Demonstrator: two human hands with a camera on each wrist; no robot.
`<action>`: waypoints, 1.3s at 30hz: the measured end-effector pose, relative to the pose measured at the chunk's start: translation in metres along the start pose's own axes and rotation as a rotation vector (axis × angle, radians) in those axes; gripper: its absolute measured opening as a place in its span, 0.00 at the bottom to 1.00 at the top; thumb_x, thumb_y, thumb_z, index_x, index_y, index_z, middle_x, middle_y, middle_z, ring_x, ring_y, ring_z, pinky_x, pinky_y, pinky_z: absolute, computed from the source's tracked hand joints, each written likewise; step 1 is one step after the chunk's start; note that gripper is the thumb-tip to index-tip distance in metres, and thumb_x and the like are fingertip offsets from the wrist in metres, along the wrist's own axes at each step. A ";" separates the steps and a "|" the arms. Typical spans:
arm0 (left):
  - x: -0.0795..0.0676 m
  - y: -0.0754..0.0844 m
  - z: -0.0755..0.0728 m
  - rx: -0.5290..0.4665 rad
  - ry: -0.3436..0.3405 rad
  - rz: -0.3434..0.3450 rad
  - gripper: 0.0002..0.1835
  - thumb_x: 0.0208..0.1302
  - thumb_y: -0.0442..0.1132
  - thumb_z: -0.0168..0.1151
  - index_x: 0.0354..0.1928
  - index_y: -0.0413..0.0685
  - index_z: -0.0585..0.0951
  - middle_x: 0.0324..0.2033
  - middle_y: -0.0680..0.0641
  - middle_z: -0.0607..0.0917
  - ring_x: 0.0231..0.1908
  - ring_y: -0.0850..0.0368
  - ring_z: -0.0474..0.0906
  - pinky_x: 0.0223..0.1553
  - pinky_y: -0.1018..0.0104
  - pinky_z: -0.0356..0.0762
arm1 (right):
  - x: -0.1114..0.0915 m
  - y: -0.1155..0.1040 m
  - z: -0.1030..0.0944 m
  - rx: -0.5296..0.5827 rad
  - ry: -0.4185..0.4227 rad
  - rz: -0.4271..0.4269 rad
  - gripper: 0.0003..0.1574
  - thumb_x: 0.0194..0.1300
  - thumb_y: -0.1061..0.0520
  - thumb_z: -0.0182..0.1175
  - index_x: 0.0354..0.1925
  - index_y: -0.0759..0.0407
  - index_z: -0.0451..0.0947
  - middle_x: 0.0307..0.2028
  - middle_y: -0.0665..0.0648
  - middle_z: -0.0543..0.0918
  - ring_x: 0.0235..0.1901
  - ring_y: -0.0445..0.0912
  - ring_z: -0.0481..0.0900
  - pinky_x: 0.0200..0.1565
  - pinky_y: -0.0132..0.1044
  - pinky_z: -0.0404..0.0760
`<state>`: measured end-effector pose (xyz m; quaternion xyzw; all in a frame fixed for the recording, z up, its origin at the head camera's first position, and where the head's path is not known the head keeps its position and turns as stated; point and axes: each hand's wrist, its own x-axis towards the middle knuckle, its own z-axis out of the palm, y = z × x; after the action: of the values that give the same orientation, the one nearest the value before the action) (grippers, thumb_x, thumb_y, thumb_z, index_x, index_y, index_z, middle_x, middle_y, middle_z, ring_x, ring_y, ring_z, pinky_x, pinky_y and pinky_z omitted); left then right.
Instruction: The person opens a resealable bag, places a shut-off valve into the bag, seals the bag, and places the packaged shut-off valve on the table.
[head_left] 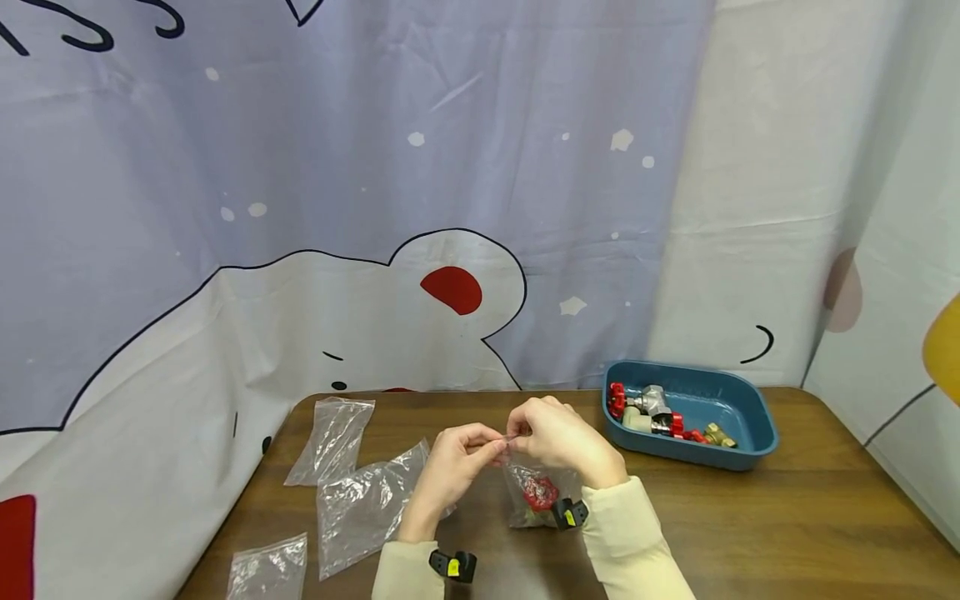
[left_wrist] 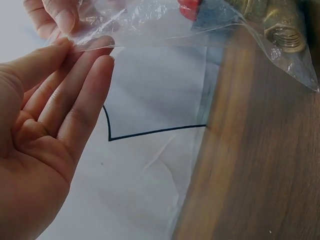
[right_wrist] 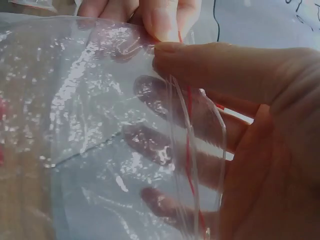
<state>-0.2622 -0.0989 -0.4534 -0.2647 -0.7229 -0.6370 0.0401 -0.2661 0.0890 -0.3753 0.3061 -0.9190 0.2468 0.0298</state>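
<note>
A clear zip bag (head_left: 519, 510) with a red zip line hangs upright over the table, its top edge between both hands. Inside it lies a brass valve (left_wrist: 285, 30) with a red handle (head_left: 540, 493). My left hand (head_left: 455, 467) pinches the zip edge between thumb and forefinger, and its other fingers extend behind the plastic. Close beside it, my right hand (head_left: 562, 435) pinches the same edge with thumb and forefinger. In the right wrist view the remaining right fingers (right_wrist: 150, 145) show through the clear film, spread behind the bag.
Flat clear bags lie to the left: one at the back (head_left: 333, 442), a larger one (head_left: 367, 508) by the left forearm and one at the front (head_left: 270, 567). A blue bin (head_left: 686, 454) at the back right holds red-handled valves (head_left: 617, 400) and brass fittings (head_left: 718, 435).
</note>
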 end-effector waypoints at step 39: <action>-0.001 0.001 0.001 0.061 0.005 -0.095 0.06 0.66 0.32 0.63 0.38 0.35 0.84 0.36 0.42 0.87 0.33 0.55 0.86 0.39 0.63 0.83 | -0.010 0.008 0.001 0.037 0.041 0.013 0.11 0.56 0.57 0.72 0.22 0.46 0.82 0.19 0.37 0.75 0.26 0.40 0.69 0.36 0.42 0.66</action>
<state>-0.2607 -0.0977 -0.4526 -0.2272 -0.7534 -0.6167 0.0199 -0.2623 0.0995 -0.3818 0.2955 -0.9154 0.2703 0.0413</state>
